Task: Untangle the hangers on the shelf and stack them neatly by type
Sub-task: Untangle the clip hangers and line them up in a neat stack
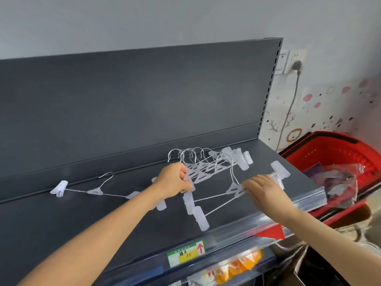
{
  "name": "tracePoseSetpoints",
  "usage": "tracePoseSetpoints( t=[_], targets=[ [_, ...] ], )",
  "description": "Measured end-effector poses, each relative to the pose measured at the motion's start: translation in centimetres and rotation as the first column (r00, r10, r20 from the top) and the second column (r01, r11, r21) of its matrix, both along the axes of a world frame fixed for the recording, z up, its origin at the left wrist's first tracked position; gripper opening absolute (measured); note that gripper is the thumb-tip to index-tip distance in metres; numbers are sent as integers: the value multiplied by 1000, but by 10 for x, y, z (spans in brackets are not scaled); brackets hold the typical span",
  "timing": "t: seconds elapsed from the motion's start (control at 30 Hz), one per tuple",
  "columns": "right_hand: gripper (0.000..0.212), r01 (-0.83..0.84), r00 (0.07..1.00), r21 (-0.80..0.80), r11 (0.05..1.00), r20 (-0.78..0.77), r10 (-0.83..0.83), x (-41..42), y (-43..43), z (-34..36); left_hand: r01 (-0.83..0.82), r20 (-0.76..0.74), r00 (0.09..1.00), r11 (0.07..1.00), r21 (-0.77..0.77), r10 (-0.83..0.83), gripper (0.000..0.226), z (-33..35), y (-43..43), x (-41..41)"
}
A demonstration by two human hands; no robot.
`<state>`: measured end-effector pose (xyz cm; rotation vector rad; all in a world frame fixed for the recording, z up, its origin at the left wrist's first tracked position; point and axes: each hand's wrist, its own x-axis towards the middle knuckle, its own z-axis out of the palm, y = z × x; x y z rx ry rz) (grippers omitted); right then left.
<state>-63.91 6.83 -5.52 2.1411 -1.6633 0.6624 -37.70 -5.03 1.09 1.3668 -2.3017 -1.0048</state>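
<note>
Label: green-and-yellow shelf-edge tag, below the fingers; red arrow, handwriting too blurred to read.
Hanger stack: translucent white clips, thin metal hooks; on the dark shelf.
Left hand: fingers curled tight, pinching the hanger stack.
Right hand: fingers nearly straight, tips resting on the hanger pair.
Single hanger: well left of the left fingers.

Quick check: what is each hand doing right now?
Left hand: fingers curled, gripping the bunch of clear plastic clip hangers with metal hooks.
Right hand: fingertips on a separate clear clip hanger; pinch cannot be told.
</note>
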Motion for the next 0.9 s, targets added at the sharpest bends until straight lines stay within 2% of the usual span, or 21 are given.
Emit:
tracePoseSetpoints(
  t=[0.1, 0.2, 0.27, 0.47, 0.6, 0.7, 0.83, 0.9],
  targets=[
    [8, -4, 1000, -18, 1000, 0, 4, -16, -1, -6, 29, -18, 999, 999, 23, -29, 25, 0, -5, -25],
    [32, 27, 1000, -9, 1000, 13, -26, -28, 1, -8, 60, -24, 998, 997, 44, -59, 28, -6, -12, -47],
    [38, 38, 999, -13, 999, 10, -38, -37, 2, -5, 86, -20, 996, 995, 52, -85, 30, -10, -16, -60],
    [45, 6, 1000, -7, 1000, 27, -6, -64, -4, -7, 120, 45, 991, 991, 65, -123, 25, -26, -22, -86],
    [35, -66, 996, 0, 998, 55, 65, -82, -18, -12, 105, 37, 993, 990, 94, -109, 28, -31, -29, -100],
    [35, -108, 993, 18, 994, 56, 107, -97, -31, -14, 82, 27, 996, 991, 109, -86, 35, -35, -31, -113],
    [49, -156, 987, 44, 987, 39, 154, -115, -44, -21, 60, 62, 996, 994, 88, -65, 46, -41, -29, -131],
    [46, -183, 983, 65, 981, 30, 181, -122, -48, -24, 36, 72, 996, 995, 92, -42, 47, -43, -28, -137]
  ],
)
